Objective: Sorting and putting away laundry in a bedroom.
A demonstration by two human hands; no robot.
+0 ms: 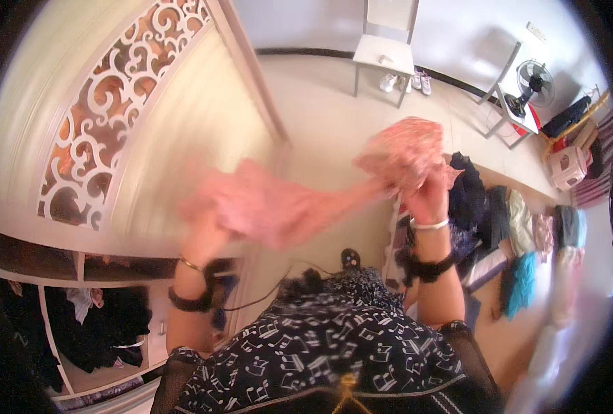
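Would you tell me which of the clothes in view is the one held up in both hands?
The pink cloth, stretched between the left hand and right hand; the other clothes lie piled on the floor.

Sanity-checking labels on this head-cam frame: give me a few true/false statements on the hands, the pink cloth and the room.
1. Both hands hold the pink garment up in front of the person. True: the left hand and the right hand each grip one end.
2. The garment is sharp and hanging motionless. False: its left part is smeared by motion blur.
3. A white chair stands by the far wall with pale shoes under it. True.
4. The fan is lying flat on the floor. False: it sits on a white stand.
5. A pile of clothes lies on the person's right. True.
6. The right wrist is bare. False: it wears a bangle and a dark band.
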